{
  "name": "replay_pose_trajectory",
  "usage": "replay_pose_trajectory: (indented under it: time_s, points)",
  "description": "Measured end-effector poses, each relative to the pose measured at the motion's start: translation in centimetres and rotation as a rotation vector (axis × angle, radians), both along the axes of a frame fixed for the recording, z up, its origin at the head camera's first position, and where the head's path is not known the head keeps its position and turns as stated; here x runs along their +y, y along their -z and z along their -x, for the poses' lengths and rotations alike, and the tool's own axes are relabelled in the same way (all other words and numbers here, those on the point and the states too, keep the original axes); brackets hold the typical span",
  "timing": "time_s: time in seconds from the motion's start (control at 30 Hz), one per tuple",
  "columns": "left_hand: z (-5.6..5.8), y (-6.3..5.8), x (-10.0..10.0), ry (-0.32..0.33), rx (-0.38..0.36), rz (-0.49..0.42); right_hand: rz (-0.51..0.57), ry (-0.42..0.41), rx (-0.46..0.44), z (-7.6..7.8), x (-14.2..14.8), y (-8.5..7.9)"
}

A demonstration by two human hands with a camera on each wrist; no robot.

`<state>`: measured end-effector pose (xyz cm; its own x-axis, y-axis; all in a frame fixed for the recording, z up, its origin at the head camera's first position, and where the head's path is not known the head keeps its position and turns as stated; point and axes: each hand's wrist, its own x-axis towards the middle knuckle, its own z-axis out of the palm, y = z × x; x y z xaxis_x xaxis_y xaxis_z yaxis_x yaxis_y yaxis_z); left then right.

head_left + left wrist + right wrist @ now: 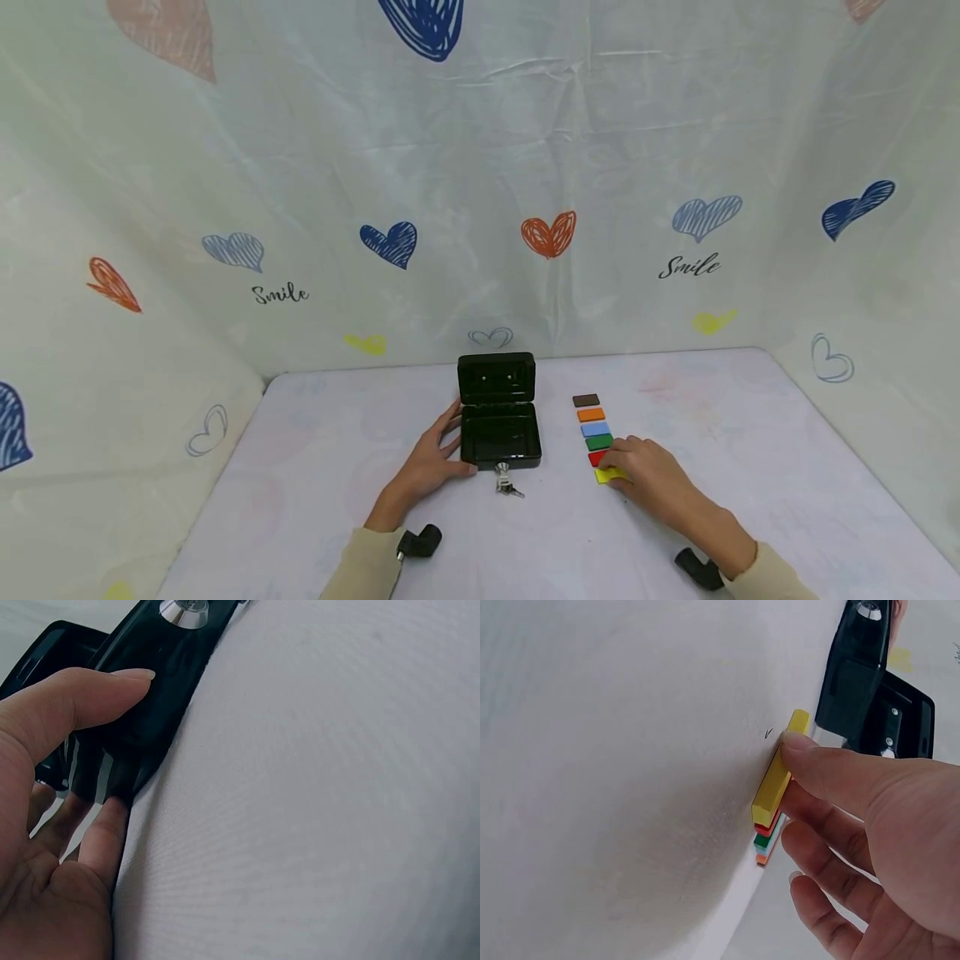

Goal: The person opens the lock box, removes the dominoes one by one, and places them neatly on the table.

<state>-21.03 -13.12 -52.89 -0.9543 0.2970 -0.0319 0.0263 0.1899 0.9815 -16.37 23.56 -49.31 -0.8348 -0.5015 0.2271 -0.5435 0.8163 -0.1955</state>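
Note:
A small black metal cash box (480, 461) stands with its lid (497, 380) raised, and keys (510, 487) hang from the lock on its front. My left hand (423, 473) holds the box at its front left corner, fingers along the side and thumb (112, 694) against the front. To the right of the box, my right hand (654, 477) pinches a yellow rectangular block (774, 787) between thumb and fingers. That block is at the near end of a row, beside a red block (595, 458) that the fingers partly cover.
Beyond the red block, the row continues away with a green block (598, 442), a light blue block (596, 429), an orange block (591, 414) and a dark brown block (586, 401). A white cloth covers the table (330, 467). Behind it hangs a heart-patterned curtain (450, 167).

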Motion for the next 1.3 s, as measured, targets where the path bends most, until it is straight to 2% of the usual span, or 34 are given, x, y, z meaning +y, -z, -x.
replay_pose_trajectory:
  time_s: [0.37, 0.8, 1.3]
  points:
    - [0.1, 0.0, 0.1, -0.006, 0.003, 0.019, -0.016, 0.026, 0.014, 0.0, -0.1, -0.2]
    - [0.0, -0.4, -0.2, -0.015, -0.005, 0.075, -0.016, 0.125, -0.009, 0.3, 1.8, -1.0]
    - [0.2, -1.0, -1.7, 0.065, 0.021, 0.068, 0.011, 0.141, 0.006, 1.1, 3.7, -1.6]
